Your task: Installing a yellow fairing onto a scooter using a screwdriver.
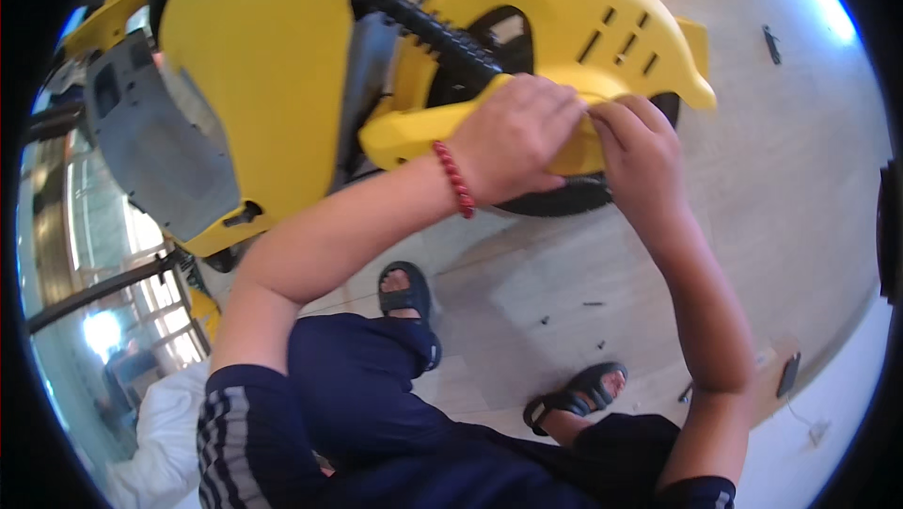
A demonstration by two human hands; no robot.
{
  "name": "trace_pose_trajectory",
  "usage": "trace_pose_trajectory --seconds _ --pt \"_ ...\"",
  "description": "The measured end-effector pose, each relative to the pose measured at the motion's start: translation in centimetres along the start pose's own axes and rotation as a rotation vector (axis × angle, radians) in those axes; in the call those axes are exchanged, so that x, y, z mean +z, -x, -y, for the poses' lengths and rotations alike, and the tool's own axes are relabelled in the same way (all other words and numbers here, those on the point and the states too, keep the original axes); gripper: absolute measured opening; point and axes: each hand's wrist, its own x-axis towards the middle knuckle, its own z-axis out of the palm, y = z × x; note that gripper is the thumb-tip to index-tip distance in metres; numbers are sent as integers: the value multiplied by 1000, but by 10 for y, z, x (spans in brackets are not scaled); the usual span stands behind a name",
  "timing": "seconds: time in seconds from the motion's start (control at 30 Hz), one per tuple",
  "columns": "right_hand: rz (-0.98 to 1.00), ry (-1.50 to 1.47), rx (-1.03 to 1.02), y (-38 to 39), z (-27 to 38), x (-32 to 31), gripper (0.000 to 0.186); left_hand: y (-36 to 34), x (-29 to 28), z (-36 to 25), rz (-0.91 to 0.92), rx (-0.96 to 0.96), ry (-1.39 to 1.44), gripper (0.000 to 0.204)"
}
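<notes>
Dark blue clothes (395, 424) and my bare arms (353, 222) are closest to me. Past them, up on the left, is a big yellow body (259, 57). On its right sits a yellow wheel cover (564, 1), over a black wheel (555, 200). A black spring (433, 34) runs from the body toward the cover. My left hand (522, 137) lies on the near part of the cover, fingers bent; I can't tell how hard it grips. My right hand (644, 156) has its fingers nearly closed at the cover's edge, beside my left fingertips; any small thing in them is hidden. I think this goes best if my left hand holds firm and my right fingers work gently. Small dark bits (600, 345) lie on the floor (790, 198), best not kicked away.
</notes>
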Motion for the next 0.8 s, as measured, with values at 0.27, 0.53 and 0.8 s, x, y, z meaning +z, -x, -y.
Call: trace_pose_trajectory --seconds 0.27,0.53,0.8 --pt "28 157 128 8 4 2 9 -1 7 0 -45 8 -24 72" --pt "21 199 81 7 3 6 6 1 6 0 -45 2 -38 73" --pt "111 6 142 -2 3 -4 19 0 7 1 -47 9 -19 75"
